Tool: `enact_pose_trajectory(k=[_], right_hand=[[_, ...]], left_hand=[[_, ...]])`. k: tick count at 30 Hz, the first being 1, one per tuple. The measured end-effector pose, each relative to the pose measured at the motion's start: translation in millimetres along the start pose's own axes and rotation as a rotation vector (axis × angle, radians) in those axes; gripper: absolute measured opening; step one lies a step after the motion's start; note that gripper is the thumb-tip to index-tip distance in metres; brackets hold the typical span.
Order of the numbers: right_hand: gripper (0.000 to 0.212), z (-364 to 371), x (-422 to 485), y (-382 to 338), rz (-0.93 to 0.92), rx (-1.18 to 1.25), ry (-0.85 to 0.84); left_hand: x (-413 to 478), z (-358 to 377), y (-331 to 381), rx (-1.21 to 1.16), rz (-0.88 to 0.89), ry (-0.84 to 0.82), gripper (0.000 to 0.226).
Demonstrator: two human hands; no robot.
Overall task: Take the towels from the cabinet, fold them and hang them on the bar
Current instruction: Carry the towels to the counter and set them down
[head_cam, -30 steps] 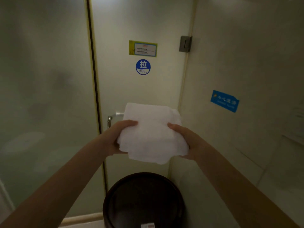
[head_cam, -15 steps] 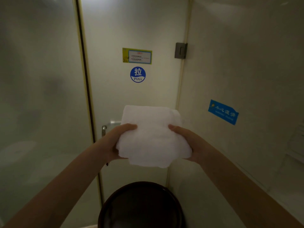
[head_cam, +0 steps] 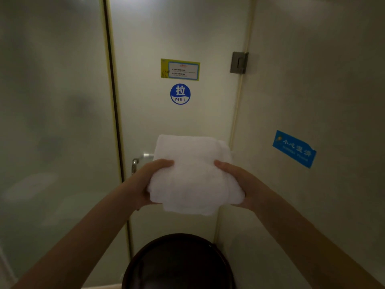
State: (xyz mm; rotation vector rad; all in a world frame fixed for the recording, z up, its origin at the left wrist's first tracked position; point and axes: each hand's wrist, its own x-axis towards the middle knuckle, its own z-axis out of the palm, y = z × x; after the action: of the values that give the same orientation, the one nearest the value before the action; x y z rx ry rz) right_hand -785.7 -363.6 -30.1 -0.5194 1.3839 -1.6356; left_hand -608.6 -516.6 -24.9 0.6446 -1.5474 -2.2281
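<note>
In front of a frosted glass door (head_cam: 179, 126), a folded white towel (head_cam: 193, 176) is held up in the air between both hands, its far edge raised toward the door and its near edge sagging in soft layers. The left hand (head_cam: 145, 182) is closed on the towel's left side, thumb lying over the top and fingers hidden under the cloth; the right hand (head_cam: 241, 184) is closed on the right side in the same way, thumb on top. Behind the towel's upper left corner a metal door handle (head_cam: 137, 161) juts from the door, partly covered by the cloth, so whether they touch cannot be told. Higher on the door sit a round blue PULL sticker (head_cam: 180, 94) and, above it, a yellow-edged notice (head_cam: 180, 69). A grey hinge (head_cam: 238, 62) joins the door to the right-hand panel, which carries a blue label (head_cam: 294, 149). Below the towel, well apart from it, is a dark round bin (head_cam: 179, 265)
</note>
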Motion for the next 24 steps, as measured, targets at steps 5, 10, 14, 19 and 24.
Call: enact_pose_trajectory(k=[5,10,14,19,24], right_hand=[[0.057,-4.3,-4.3,-4.5,0.004,0.050,0.036],[0.057,-5.4,-11.8,-9.9,-0.035,0.027,0.223],[0.043,-3.4,-19.4,-12.6,-0.085,0.061,0.366],[0.028,7.4,-37.0,-9.3,-0.199,0.132,0.514],[0.050,20.6,-69.6,-4.0,-0.291,0.157,0.691]], left_hand=[[27.7,-0.3,-0.5,0.020,-0.021,-0.063,0.051],[57.1,7.1,6.5,0.045,-0.039,-0.212,0.035],[81.2,13.1,18.0,0.100,-0.075,-0.350,0.037],[105.3,20.1,27.7,0.119,-0.102,-0.583,0.034],[112.4,43.1,30.3,0.111,-0.134,-0.811,0.022]])
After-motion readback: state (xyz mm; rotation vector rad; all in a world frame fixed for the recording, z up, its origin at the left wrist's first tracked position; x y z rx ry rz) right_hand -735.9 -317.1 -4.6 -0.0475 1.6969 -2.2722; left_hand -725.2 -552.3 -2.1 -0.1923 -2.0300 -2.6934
